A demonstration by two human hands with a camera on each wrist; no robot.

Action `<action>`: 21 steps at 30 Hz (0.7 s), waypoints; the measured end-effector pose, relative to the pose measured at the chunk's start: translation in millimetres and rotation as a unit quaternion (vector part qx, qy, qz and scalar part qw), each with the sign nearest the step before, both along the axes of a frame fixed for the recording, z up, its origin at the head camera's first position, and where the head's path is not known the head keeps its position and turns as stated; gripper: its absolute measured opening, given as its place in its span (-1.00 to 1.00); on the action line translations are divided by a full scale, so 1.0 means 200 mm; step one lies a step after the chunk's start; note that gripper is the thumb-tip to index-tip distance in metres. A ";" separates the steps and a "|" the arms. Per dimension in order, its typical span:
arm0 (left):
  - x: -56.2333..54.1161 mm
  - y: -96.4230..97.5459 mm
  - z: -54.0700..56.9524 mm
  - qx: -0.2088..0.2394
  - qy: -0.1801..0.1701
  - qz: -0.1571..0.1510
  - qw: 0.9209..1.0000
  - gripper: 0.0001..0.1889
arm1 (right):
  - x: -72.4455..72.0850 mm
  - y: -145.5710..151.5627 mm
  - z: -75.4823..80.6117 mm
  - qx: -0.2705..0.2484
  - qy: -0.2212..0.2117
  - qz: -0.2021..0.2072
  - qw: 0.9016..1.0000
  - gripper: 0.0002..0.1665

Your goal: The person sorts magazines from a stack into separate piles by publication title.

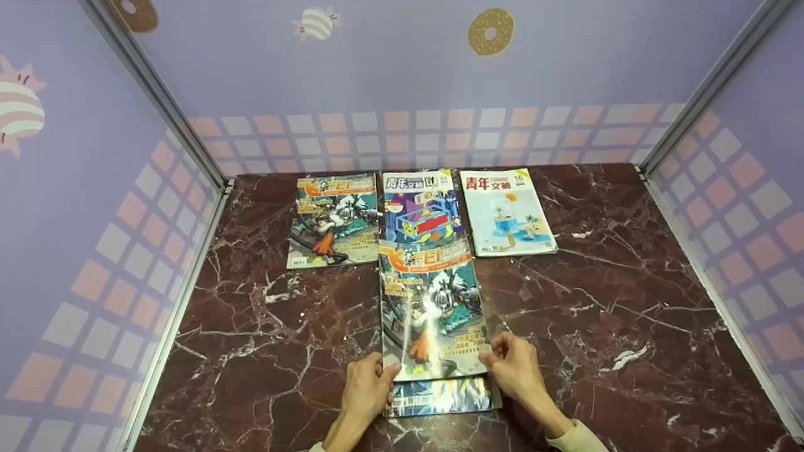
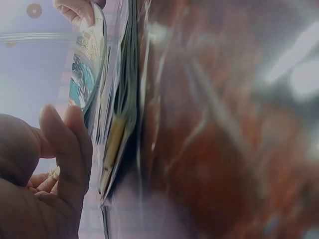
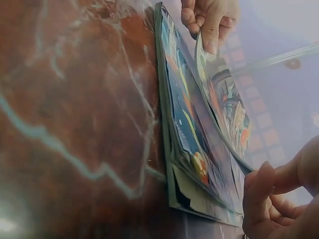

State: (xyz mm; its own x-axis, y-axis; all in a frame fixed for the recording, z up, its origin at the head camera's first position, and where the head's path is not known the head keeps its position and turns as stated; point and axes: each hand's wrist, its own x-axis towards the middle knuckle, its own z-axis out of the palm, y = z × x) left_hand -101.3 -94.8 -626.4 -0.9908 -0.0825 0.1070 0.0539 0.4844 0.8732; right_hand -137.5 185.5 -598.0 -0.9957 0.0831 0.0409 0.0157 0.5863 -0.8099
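A magazine (image 1: 433, 314) with an orange masthead and a comic-style cover is held by its near edge. My left hand (image 1: 367, 386) pinches its near left corner, thumb on the cover. On the near right corner, my right hand (image 1: 516, 370) pinches it the same way. Seen from the right wrist, this magazine (image 3: 232, 99) is raised at its near edge above other magazines (image 3: 182, 109) lying on the table. A blue, glossy cover (image 1: 440, 397) shows below its near edge. Its far end overlaps a purple magazine (image 1: 418, 213).
At the back left lies another magazine (image 1: 333, 220) with the same orange cover. A white magazine (image 1: 509, 216) with a beach picture lies at the back right. The dark red marbled table (image 1: 603, 301) is enclosed by lilac panels (image 1: 402, 75) on three sides.
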 end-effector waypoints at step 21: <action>-0.13 -0.14 0.16 -0.017 -0.041 0.004 0.999 -0.59 | -0.20 -0.13 0.05 -0.020 -0.025 0.026 0.999 -0.84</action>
State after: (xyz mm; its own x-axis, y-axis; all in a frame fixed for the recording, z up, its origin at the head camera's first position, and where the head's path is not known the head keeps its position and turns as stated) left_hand -126.6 -121.9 -595.4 -0.9957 -0.0886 0.0285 -0.0211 0.5138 0.8577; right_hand -177.6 159.2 -587.2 -0.9994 0.0324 -0.0109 0.0270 0.5539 -0.8322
